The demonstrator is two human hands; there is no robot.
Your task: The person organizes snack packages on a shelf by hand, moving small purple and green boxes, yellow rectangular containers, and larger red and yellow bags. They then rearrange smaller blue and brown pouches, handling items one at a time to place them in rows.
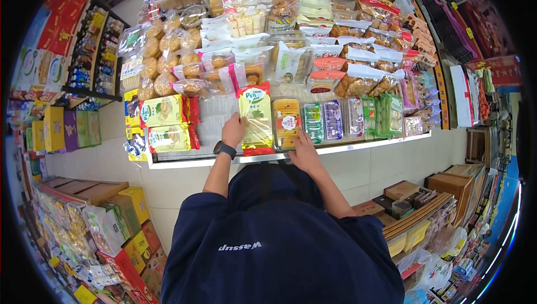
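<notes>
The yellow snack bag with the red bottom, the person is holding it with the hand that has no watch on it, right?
Not quite. In the head view, the hand on the yellow snack bag is the left hand, the one wearing the watch. The bare right hand rests by the orange biscuit pack.

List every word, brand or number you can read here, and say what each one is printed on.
"Pi", then blurred letters: top of the green and red snack bag under the left hand.
White lettering, seen upside down, not surely readable: chest of the navy sweatshirt.
Too small or blurred: the round sticker on the biscuit tray by the right hand, the yellow-green packs, the red boxes.
</notes>
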